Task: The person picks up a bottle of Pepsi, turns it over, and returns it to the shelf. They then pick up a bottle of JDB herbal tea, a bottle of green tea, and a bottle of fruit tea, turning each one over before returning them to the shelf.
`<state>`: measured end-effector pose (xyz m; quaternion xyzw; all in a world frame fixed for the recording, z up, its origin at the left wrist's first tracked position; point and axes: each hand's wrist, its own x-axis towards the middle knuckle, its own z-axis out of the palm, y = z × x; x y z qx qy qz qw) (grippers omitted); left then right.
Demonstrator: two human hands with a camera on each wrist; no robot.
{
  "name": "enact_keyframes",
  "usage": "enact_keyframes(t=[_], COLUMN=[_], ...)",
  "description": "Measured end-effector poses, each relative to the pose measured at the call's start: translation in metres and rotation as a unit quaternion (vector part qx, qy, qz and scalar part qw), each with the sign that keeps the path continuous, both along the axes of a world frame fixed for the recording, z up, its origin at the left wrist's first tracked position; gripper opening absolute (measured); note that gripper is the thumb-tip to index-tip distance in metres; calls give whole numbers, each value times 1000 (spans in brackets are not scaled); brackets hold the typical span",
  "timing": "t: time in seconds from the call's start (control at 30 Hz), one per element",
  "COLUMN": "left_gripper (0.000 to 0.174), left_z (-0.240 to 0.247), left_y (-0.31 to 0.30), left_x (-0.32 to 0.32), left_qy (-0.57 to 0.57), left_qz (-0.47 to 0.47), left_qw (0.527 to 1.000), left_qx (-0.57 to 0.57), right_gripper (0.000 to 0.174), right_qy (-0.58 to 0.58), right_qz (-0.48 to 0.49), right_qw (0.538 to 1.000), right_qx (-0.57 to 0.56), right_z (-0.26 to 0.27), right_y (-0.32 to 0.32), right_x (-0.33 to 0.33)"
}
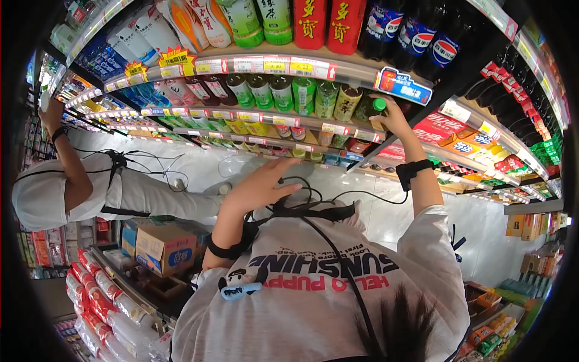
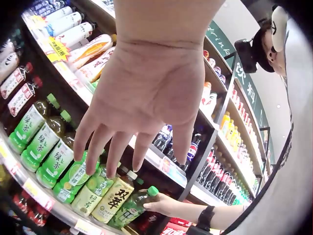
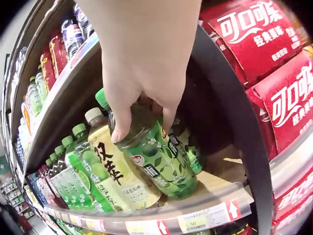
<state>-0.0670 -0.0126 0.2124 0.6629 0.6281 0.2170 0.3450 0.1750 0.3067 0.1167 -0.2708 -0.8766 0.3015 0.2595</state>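
Observation:
In the right wrist view, my right hand grips a green-capped bottle with a green leafy label around its upper part, thumb on one side; the bottle leans at the shelf's front edge. Beside it stands a yellow-labelled bottle, and another green-labelled bottle is partly hidden behind. The head view has my right hand at the right end of the second shelf. My left hand hangs in front of the shelves with fingers spread, holding nothing; its palm fills the middle of the left wrist view.
Green tea bottles line the same shelf to the left. A dark upright divider separates it from red cola packs. Price labels run along the shelf edge. Another person stands at the left, near a cardboard box.

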Motion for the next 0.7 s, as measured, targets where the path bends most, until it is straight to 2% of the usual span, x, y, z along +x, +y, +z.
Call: enact_keyframes(t=[0.1,0.13,0.23,0.3,0.37,0.43,0.47,0.57,0.63,0.7], left_gripper=[55,56,56,57,57,57,57,57,57,57], left_z=[0,0,3,0,0,-1,-2,-5,-5,-3], left_y=[5,6,9,12,12,10,9,8,8,6], left_x=[-4,-6,-5,-6,-7,-7,-7,-6,-6,-3], left_qy=[-8,-7,1,4,6,5,1,-5,-1,-7], left_qz=[-7,-4,2,-2,-4,-4,-2,1,2,5], left_qw=[1000,1000,1000,1000,1000,1000,1000,1000,1000,1000], left_qx=[-1,-3,-12,-12,-13,-13,-8,-1,-6,-18], right_gripper=[60,59,60,61,59,54,51,38,37,45], right_qy=[49,15,27,3,5,18,14,-9,73,62], right_qz=[-76,-93,-122,-135,-160,-171,-202,-286,-269,-259], right_qw=[981,988,985,990,987,985,976,930,921,929], right_qx=[-173,-120,-116,-33,-30,15,76,232,271,256], right_z=[-25,-24,-33,-32,-28,-22,-21,1,16,17], right_y=[29,33,44,46,42,31,24,-19,-47,-54], right_x=[2,1,-7,-14,-18,-21,-23,-43,-61,-67])
